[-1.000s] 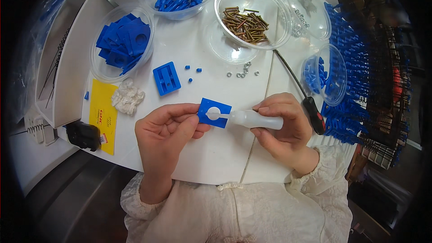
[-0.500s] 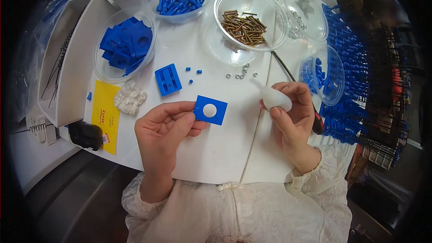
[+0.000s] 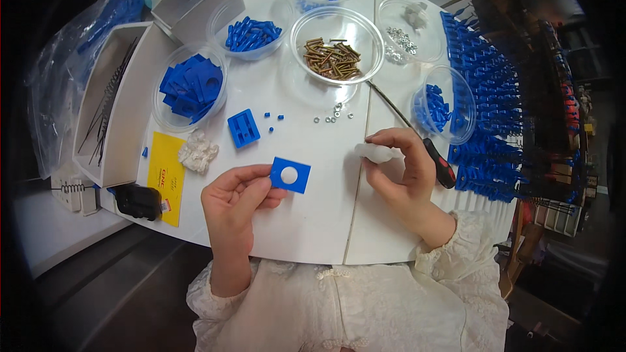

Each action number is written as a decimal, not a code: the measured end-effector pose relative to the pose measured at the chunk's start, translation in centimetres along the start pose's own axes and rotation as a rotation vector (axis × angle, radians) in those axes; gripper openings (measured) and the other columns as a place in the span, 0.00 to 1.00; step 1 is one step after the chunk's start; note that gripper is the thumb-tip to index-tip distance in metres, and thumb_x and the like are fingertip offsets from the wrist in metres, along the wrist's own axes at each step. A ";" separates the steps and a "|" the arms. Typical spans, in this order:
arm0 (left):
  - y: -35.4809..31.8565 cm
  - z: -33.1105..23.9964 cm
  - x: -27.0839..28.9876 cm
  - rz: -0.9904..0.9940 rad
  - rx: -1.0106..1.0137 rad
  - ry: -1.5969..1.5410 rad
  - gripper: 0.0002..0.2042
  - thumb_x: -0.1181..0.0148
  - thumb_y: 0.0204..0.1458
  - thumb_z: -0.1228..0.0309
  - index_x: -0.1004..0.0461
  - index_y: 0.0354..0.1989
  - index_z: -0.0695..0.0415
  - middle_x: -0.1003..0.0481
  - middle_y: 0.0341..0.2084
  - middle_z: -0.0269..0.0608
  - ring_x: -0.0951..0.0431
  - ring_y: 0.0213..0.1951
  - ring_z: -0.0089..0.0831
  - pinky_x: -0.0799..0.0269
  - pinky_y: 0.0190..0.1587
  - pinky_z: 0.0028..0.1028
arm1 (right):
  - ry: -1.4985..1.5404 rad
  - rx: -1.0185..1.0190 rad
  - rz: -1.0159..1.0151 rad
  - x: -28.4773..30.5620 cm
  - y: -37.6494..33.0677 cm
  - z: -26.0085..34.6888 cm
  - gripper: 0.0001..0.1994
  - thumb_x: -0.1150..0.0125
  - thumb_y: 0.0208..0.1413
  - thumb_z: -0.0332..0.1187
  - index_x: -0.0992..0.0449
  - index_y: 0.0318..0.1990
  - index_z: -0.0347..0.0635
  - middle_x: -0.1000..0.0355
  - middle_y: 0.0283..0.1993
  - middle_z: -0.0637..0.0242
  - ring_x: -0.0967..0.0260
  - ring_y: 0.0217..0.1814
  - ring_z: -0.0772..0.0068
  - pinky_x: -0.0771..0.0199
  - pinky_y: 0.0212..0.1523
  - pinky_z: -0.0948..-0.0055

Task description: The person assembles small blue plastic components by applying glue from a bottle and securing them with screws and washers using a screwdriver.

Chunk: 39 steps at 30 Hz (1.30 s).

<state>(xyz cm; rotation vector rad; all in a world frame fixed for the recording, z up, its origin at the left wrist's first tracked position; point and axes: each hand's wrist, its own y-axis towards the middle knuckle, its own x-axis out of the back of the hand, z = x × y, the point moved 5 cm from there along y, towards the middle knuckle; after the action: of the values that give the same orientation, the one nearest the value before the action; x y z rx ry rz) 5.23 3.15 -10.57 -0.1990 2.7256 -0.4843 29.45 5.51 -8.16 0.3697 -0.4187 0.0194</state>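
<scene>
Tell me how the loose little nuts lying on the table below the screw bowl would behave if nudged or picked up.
The small nuts look tiny, so probably light and fiddly to pinch. Lying loose on the smooth white table, they would likely scatter or slide when nudged.

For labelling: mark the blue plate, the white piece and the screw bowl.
blue plate [image 3: 298,180], head view, its right face.
white piece [image 3: 373,152], head view, its left end.
screw bowl [image 3: 306,21], head view, its rim.

I see my left hand [image 3: 236,199] pinching a blue square plate [image 3: 291,175] with a round hole by its left edge, above the white table [image 3: 313,221]. My right hand [image 3: 399,168] grips a white tool [image 3: 373,152], apart from the plate. A bowl of brass screws [image 3: 334,57] sits beyond, a black-and-red screwdriver [image 3: 438,161] just right.
</scene>
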 end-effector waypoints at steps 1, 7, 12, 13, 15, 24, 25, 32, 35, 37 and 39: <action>-0.3 -0.1 0.2 -0.010 -0.007 0.004 0.09 0.44 0.51 0.83 0.26 0.39 0.73 0.21 0.30 0.51 0.18 0.28 0.30 0.22 0.31 0.19 | -0.024 0.003 -0.028 0.1 -0.1 -0.2 0.16 0.35 0.42 0.21 0.27 0.41 0.38 0.27 0.39 0.64 0.31 0.37 0.72 0.32 0.38 0.76; -2.3 -0.6 1.1 -0.028 -0.028 0.001 0.09 0.44 0.50 0.82 0.26 0.39 0.73 0.21 0.28 0.51 0.19 0.26 0.29 0.22 0.31 0.21 | -0.225 -0.036 -0.006 0.0 1.1 0.0 0.15 0.36 0.46 0.23 0.29 0.43 0.38 0.26 0.38 0.62 0.30 0.36 0.70 0.32 0.36 0.75; -3.2 -0.7 1.5 -0.028 -0.062 0.041 0.09 0.44 0.50 0.82 0.26 0.39 0.74 0.21 0.28 0.52 0.19 0.26 0.29 0.21 0.31 0.21 | -0.268 0.007 -0.068 -0.4 1.7 -0.5 0.16 0.36 0.47 0.23 0.30 0.45 0.38 0.26 0.38 0.63 0.29 0.35 0.69 0.32 0.35 0.75; -3.2 -0.7 1.6 -0.020 -0.072 0.040 0.09 0.44 0.50 0.82 0.26 0.39 0.74 0.21 0.28 0.52 0.19 0.26 0.29 0.22 0.30 0.21 | -0.242 -0.012 -0.063 -0.7 1.8 -0.3 0.17 0.37 0.47 0.23 0.30 0.45 0.38 0.26 0.39 0.62 0.29 0.35 0.68 0.31 0.35 0.75; -3.5 -0.7 2.2 -0.035 -0.076 0.035 0.09 0.44 0.50 0.82 0.26 0.39 0.74 0.21 0.28 0.51 0.19 0.26 0.29 0.22 0.30 0.21 | -0.221 -0.030 -0.063 -1.3 1.8 0.0 0.17 0.37 0.46 0.22 0.30 0.45 0.38 0.26 0.39 0.62 0.29 0.36 0.68 0.31 0.35 0.74; -4.5 -0.9 5.2 -0.150 -0.138 -0.003 0.09 0.43 0.50 0.81 0.27 0.39 0.71 0.22 0.27 0.46 0.20 0.24 0.25 0.23 0.28 0.18 | -0.367 0.033 -0.152 -0.8 2.5 0.1 0.21 0.35 0.45 0.22 0.33 0.48 0.38 0.27 0.38 0.59 0.28 0.37 0.65 0.29 0.33 0.72; -4.5 -1.0 5.5 -0.162 -0.143 -0.012 0.09 0.43 0.50 0.81 0.26 0.39 0.71 0.22 0.27 0.45 0.20 0.24 0.24 0.23 0.28 0.17 | -0.394 0.031 -0.157 -0.9 3.0 0.1 0.21 0.34 0.45 0.22 0.34 0.48 0.38 0.27 0.38 0.58 0.28 0.37 0.64 0.28 0.33 0.71; -4.5 -1.5 6.4 -0.196 -0.185 0.005 0.09 0.43 0.50 0.81 0.27 0.39 0.70 0.22 0.26 0.44 0.20 0.24 0.24 0.23 0.27 0.17 | -0.396 0.013 -0.163 -2.0 4.4 -0.7 0.23 0.33 0.45 0.24 0.35 0.49 0.38 0.27 0.39 0.56 0.28 0.36 0.62 0.27 0.34 0.70; -4.4 -1.3 6.9 -0.204 -0.197 -0.019 0.09 0.43 0.50 0.81 0.27 0.39 0.70 0.22 0.27 0.44 0.20 0.24 0.24 0.23 0.27 0.17 | -0.340 -0.015 -0.191 -1.7 4.1 -0.3 0.24 0.31 0.44 0.24 0.35 0.49 0.36 0.28 0.39 0.56 0.29 0.35 0.62 0.27 0.34 0.69; -4.3 -1.2 7.3 -0.201 -0.183 -0.035 0.09 0.43 0.50 0.81 0.27 0.40 0.71 0.22 0.27 0.45 0.20 0.24 0.24 0.23 0.28 0.17 | -0.353 0.074 -0.259 -1.0 3.3 0.4 0.25 0.30 0.43 0.25 0.36 0.49 0.36 0.28 0.39 0.57 0.29 0.35 0.62 0.27 0.34 0.68; -4.8 -1.3 7.9 -0.225 -0.192 -0.033 0.10 0.44 0.50 0.82 0.26 0.40 0.71 0.22 0.27 0.46 0.20 0.24 0.25 0.22 0.28 0.18 | -0.436 0.221 -0.352 -0.5 1.9 2.6 0.24 0.29 0.41 0.23 0.33 0.47 0.34 0.29 0.39 0.57 0.29 0.38 0.62 0.28 0.36 0.68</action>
<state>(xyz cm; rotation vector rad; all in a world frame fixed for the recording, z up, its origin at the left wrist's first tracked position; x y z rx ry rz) -2.23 -2.51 -10.35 -0.5626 2.7292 -0.2739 27.80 6.43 -5.50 0.6663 -0.7802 -0.3658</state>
